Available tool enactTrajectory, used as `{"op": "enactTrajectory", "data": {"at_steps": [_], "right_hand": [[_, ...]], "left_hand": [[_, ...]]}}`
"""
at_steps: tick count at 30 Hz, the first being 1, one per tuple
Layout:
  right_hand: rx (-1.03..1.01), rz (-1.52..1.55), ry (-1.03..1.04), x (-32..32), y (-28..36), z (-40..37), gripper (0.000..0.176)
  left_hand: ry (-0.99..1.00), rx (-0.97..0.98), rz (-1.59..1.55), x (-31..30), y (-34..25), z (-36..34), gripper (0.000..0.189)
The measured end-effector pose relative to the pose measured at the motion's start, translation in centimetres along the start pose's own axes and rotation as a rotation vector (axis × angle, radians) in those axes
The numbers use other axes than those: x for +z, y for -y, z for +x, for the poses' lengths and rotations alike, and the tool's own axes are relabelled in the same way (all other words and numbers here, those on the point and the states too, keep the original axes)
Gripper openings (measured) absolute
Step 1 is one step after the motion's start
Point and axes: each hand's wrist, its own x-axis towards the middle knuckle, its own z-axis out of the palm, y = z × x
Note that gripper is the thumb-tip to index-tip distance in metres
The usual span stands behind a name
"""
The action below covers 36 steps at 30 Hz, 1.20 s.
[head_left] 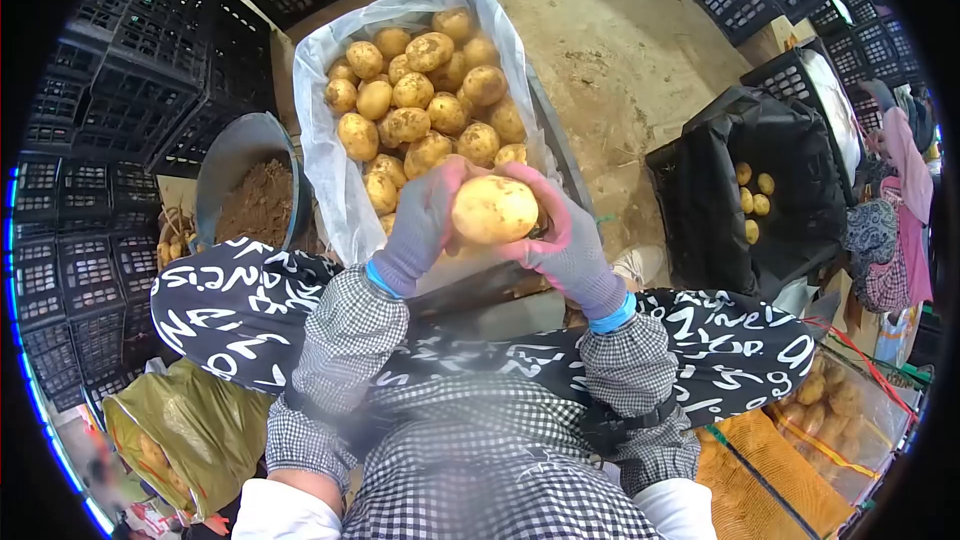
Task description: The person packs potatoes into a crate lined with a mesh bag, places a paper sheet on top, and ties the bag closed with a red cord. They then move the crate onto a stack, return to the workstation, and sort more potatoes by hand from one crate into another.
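Note:
Gloved in grey and pink, my left hand [425, 223] and my right hand [568, 242] hold one large pale yellow potato [494, 209] between them, the left around its left side and the right around its right side. The fingers of both are curled. Just beyond them is a crate lined with clear plastic [318, 140], full of potatoes [412, 90], some with dirt on their skins. The near edge of the crate is partly hidden behind my hands.
A bucket of soil [262, 195] stands left of the crate. At the right, a black-lined crate [700, 210] holds several small potatoes [762, 205]. Stacked black crates [150, 70] rise at the left. A green sack [185, 430] and orange mesh sack [765, 475] lie near my legs.

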Motion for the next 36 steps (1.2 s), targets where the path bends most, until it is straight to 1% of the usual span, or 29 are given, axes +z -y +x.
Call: {"op": "enactTrajectory", "data": {"at_steps": [1, 2, 4, 6, 8, 9, 11, 14, 15, 17, 18, 20, 21, 24, 26, 27, 29, 30, 32, 33, 35, 36], "right_hand": [[-0.005, -0.039, -0.006, 0.0, -0.1, -0.1, 0.081], [-0.012, -0.080, -0.011, -0.1, -0.3, -0.1, 0.083], [-0.045, -0.214, -0.041, -0.4, -0.6, 0.0, 0.085], [-0.102, -0.401, -0.092, -0.8, -0.9, 0.1, 0.084], [-0.115, -0.411, -0.153, -0.8, -0.9, 0.2, 0.077], [-0.120, -0.416, -0.184, -0.7, -0.9, 0.2, 0.073], [-0.034, -0.232, -0.166, -0.8, -0.7, 0.2, 0.071], [0.088, 0.033, -0.160, -0.6, -0.8, 0.3, 0.064], [0.127, 0.119, -0.164, -0.6, -0.9, 0.4, 0.061], [0.143, 0.031, -0.137, -1.0, -1.4, 0.4, 0.056], [0.152, -0.014, -0.124, -1.3, -1.5, 0.4, 0.054], [0.166, 0.083, -0.165, -1.0, -1.0, 0.3, 0.050], [0.171, 0.132, -0.186, -0.9, -0.7, 0.3, 0.048], [0.229, 0.181, -0.202, -2.1, -1.4, 0.5, 0.051], [0.414, 0.344, -0.184, -1.7, -0.5, 0.5, 0.055], [0.506, 0.425, -0.173, -1.3, -0.1, 0.6, 0.058], [0.259, 0.242, -0.181, -0.8, -0.3, 0.3, 0.066], [0.136, 0.153, -0.184, -0.6, -0.4, 0.2, 0.071], [0.093, 0.053, -0.196, -0.8, -0.2, 0.4, 0.077], [0.072, 0.002, -0.201, -1.0, -0.2, 0.5, 0.081], [-0.014, -0.177, -0.201, -1.2, -0.9, 0.5, 0.076], [-0.056, -0.267, -0.202, -1.3, -1.2, 0.4, 0.074]], "left_hand": [[0.007, 0.034, -0.148, -0.3, 1.7, 0.4, 0.043], [0.014, 0.070, -0.297, -0.5, 2.2, 0.6, 0.042], [0.110, 0.100, -0.205, -1.1, 2.7, 1.0, 0.043], [0.185, 0.076, -0.240, -1.0, 1.6, 0.7, 0.049], [0.240, -0.005, -0.407, -0.3, 0.2, -0.3, 0.057], [0.245, -0.008, -0.439, -0.3, 0.1, -0.3, 0.062], [0.251, -0.012, -0.502, -0.4, -0.1, -0.2, 0.073], [0.265, 0.171, -0.527, -0.1, 1.1, -0.1, 0.075], [0.254, 0.192, -0.486, -0.2, 1.8, 0.2, 0.076], [0.236, 0.232, -0.404, -0.1, 3.0, 0.8, 0.079], [0.241, 0.216, -0.399, -0.1, 3.2, 0.8, 0.077], [0.251, 0.183, -0.386, -0.1, 3.2, 0.7, 0.074], [0.246, 0.214, -0.330, 0.0, 3.1, 0.6, 0.071], [0.205, 0.337, -0.128, 0.1, 2.9, 0.6, 0.065], [0.140, 0.458, 0.047, 0.1, 2.8, 0.9, 0.064], [0.123, 0.445, -0.031, 0.2, 2.8, 1.0, 0.066], [0.092, 0.414, -0.185, 0.5, 2.6, 0.9, 0.070], [0.133, 0.378, -0.270, 0.6, 2.3, 0.9, 0.072], [0.214, 0.303, -0.442, 0.7, 1.7, 0.8, 0.078], [0.224, 0.278, -0.457, 0.6, 1.7, 0.8, 0.080], [0.249, 0.230, -0.487, 0.4, 1.6, 0.7, 0.084], [0.244, 0.236, -0.481, 0.5, 1.7, 0.7, 0.085]]}}
